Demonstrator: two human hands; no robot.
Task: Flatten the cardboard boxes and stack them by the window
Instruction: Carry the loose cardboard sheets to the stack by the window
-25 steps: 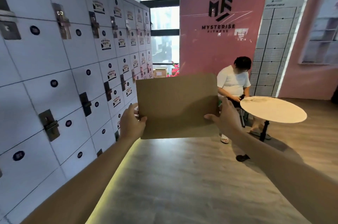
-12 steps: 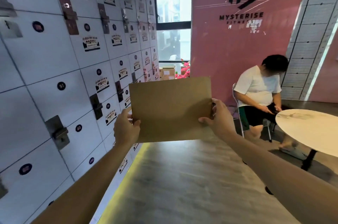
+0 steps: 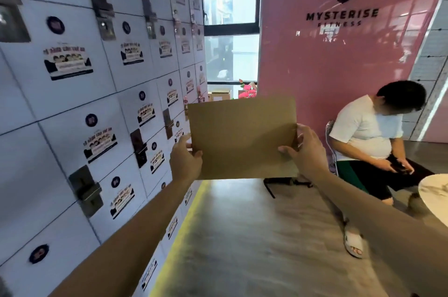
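Observation:
A flattened brown cardboard box [image 3: 242,138] is held upright in front of me at chest height. My left hand [image 3: 185,159] grips its lower left edge, thumb on the near face. My right hand [image 3: 304,151] grips its right edge, thumb on the front and fingers behind. Beyond the cardboard, at the end of the passage, stands the window [image 3: 230,30]. More cardboard boxes [image 3: 220,95] sit on the floor below it, partly hidden by the held sheet.
A wall of white lockers [image 3: 101,103] runs along the left. A pink panel [image 3: 339,54] stands on the right, with a seated person [image 3: 373,141] before it. A round white table [image 3: 435,192] edges in at right. Pink flowers [image 3: 247,91] sit by the window. The wooden floor [image 3: 242,236] leads ahead.
I have moved forward along the lockers toward the window, carrying the flattened cardboard. The seated person and round table have slid to the right. Both hands keep their grip.

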